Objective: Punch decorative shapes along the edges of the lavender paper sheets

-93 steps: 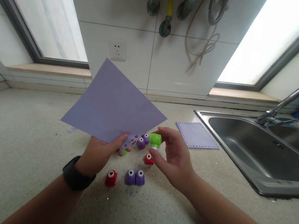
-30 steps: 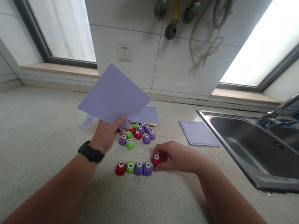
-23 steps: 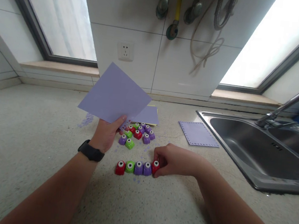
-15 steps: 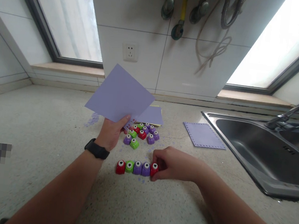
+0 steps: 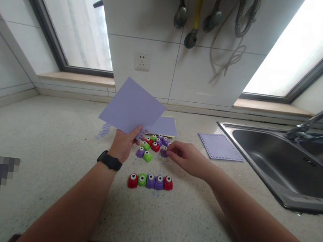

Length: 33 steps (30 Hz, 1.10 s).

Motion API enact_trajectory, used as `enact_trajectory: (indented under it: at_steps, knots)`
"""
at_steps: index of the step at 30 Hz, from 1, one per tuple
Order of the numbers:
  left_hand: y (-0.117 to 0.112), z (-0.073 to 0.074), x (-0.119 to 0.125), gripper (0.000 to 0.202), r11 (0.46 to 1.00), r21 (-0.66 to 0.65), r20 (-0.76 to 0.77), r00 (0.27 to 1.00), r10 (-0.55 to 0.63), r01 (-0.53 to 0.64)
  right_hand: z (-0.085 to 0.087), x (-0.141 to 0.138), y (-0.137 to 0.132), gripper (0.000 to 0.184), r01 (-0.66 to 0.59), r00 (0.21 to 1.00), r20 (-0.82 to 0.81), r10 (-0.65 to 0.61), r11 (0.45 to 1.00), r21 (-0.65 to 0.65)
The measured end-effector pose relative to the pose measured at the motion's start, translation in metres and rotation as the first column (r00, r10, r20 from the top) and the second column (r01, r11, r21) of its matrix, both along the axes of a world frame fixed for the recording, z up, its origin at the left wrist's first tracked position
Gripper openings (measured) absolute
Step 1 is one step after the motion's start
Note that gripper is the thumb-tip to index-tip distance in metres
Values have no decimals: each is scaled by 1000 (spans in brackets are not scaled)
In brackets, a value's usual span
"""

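1. Purple sheet (image 5: 134, 104): held up off the countertop (image 5: 191, 221), left of centre. Its lower corner bears small punched shapes.
2. Left hand (image 5: 121, 144): fingers closed on that lower corner, thumb lying across the near face. Black wristwatch (image 5: 109, 160) on the wrist.
3. Purple punch (image 5: 164, 151): standing on the countertop at the right edge of the cluster of punches (image 5: 155, 146), white button up.
4. Right hand (image 5: 183, 156): fingers bent, tips at the right side of the purple punch. Gripping or merely touching: cannot tell. Another purple punch is partly hidden behind the fingertips.
5. The cluster mixes red, green and purple pieces, standing close together.
6. Row of five punches (image 5: 150, 182): nearer the person, side by side. Order, left to right: red, green, purple, purple, red.
7. Stack of sheets (image 5: 165, 127): flat behind the cluster, purple on top, yellow edge showing; left part covered by the raised sheet.
8. Purple paper bits (image 5: 104, 130): scattered left of the left hand.
9. Bordered sheet (image 5: 220, 147): flat, punched along its edges, between right hand and steel sink (image 5: 262, 159).
10. Wall socket (image 5: 141, 61) and yellow pipe (image 5: 199, 9) on the tiled wall beyond.
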<state>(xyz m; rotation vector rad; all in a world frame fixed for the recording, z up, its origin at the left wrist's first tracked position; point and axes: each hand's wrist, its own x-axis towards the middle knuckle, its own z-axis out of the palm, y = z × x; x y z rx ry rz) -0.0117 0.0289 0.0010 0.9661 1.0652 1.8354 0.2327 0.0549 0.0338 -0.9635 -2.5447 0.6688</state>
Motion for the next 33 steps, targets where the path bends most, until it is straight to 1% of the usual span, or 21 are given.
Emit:
enact_trajectory:
  at_steps: [2, 5, 7, 8, 9, 10, 12, 13, 14, 16, 19, 21, 23, 26, 28, 30, 33]
  knots:
    - [2, -2, -1, 45, 1000, -2, 3, 1000, 3, -3, 2, -8, 3, 14, -28, 998, 62, 23, 996, 83]
    - [5, -5, -4, 43, 1000, -2, 5, 1000, 3, -3, 6, -15, 11, 11, -63, 988, 153, 29, 972, 227]
    - [6, -6, -5, 43, 1000, 0, 6, 1000, 2, -2, 7, -16, 18, 10, -48, 992, 127, 8, 950, 309]
    - [6, -6, -5, 43, 1000, 2, 6, 1000, 3, -3, 5, -15, 21, 11, -13, 998, 69, -10, 941, 337]
    - [7, -6, -6, 42, 1000, 3, 6, 1000, 5, -5, 1, -14, 25, 12, 40, 999, -12, -38, 937, 348]
    - [7, -6, -6, 41, 1000, 5, 6, 1000, 8, -8, -4, -12, 28, 14, 128, 988, -123, -91, 931, 341]
    - [7, -7, -7, 38, 1000, 6, 6, 1000, 15, -15, -17, -8, 33, 15, 286, 934, -294, -203, 918, 275]
    - [7, -7, -7, 38, 1000, 7, 7, 1000, 18, -18, -24, -6, 35, 15, 305, 922, -320, -219, 920, 247]
    - [7, -7, -7, 39, 1000, 8, 8, 1000, 20, -20, -30, -3, 36, 15, 293, 925, -313, -213, 926, 237]
    - [7, -7, -8, 40, 1000, 9, 9, 1000, 19, -19, -40, 1, 39, 16, 286, 933, -296, -204, 919, 269]
    - [8, -8, -8, 40, 1000, 10, 7, 1000, 15, -15, -47, 1, 40, 16, 271, 941, -287, -179, 907, 324]
    - [9, -8, -8, 39, 1000, 13, 2, 1000, 15, -15, -46, -4, 38, 18, 227, 952, -277, -130, 907, 355]
    - [9, -9, -7, 39, 1000, 14, -5, 1000, 14, -13, -43, -12, 32, 20, 133, 973, -228, -43, 909, 395]
    - [8, -9, -7, 37, 1000, 11, -20, 1000, 12, -12, -38, -24, 19, 32, -70, 988, -94, 121, 902, 427]
    - [8, -9, -7, 36, 1000, 11, -28, 1000, 11, -10, -36, -31, 11, 38, -208, 974, 6, 227, 883, 420]
    - [7, -8, -6, 35, 1000, 11, -33, 999, 5, -4, -35, -34, 6, 43, -292, 955, 84, 283, 863, 412]
    - [6, -7, -4, 33, 1000, 9, -41, 999, -10, 10, -35, -36, 4, 49, -364, 931, 178, 319, 844, 393]
